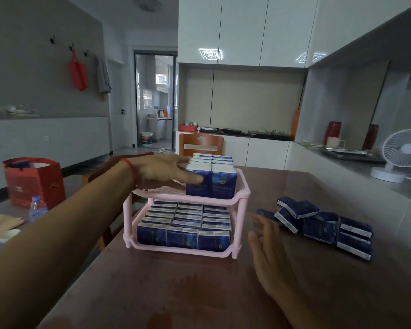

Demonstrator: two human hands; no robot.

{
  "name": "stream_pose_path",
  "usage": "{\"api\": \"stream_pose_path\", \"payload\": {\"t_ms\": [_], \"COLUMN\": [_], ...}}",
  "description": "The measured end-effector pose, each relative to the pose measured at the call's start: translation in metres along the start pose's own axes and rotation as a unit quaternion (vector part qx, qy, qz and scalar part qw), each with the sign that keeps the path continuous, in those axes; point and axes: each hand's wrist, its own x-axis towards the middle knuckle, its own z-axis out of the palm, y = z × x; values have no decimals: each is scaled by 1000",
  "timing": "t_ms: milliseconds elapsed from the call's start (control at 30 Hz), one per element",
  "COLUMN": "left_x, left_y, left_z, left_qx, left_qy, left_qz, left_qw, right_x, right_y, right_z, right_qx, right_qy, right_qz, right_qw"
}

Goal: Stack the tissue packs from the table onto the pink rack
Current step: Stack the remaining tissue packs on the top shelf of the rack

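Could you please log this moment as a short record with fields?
rack: pink two-tier plastic rack on the brown table
lower tier: filled with dark blue tissue packs
upper tier: upright packs on right part only
loose packs: pile on table, right of rack
left hand: open, fingers against upper packs
right hand: open, holding nothing

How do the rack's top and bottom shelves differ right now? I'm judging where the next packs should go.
The bottom shelf is filled across with three rows of upright packs; the top shelf holds only two rows, on its right side. The top shelf's left part is bare pink lattice, where the left hand touches the nearest pack; no hand is at the bottom shelf. Both are the same pink plastic and hold dark blue tissue packs standing on end.
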Motion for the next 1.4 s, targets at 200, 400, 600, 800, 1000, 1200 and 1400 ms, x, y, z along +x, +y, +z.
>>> {"api": "stream_pose_path", "payload": {"t_ms": [200, 400, 600, 800, 1000, 1200, 1400], "left_x": [31, 52, 53, 41, 3, -40, 23], "left_y": [10, 12, 1, 13, -1, -17, -32], "left_z": [17, 34, 31, 40, 60, 182, 260], "left_qx": [-316, -393, -405, -377, -100, 55, 196], "left_qy": [105, 138, 140, 179, 524, 387, 158], "left_qz": [17, -14, -29, 22, 264, 435, 379], "left_qw": [943, 909, 903, 908, 804, 811, 891], "right_x": [0, -1, -1, -2, 0, 10, 38], "right_y": [-2, -1, -3, 1, 6, 10, 44], "right_z": [1, -2, -2, -4, -7, -19, -92], "right_qx": [5, 7, 14, 3, -18, -20, -79], "right_qy": [-8, -15, -21, -28, -3, 65, 140], "right_qz": [6, 17, 9, 14, 39, 68, 143], "right_qw": [1000, 1000, 1000, 1000, 999, 995, 977]}}
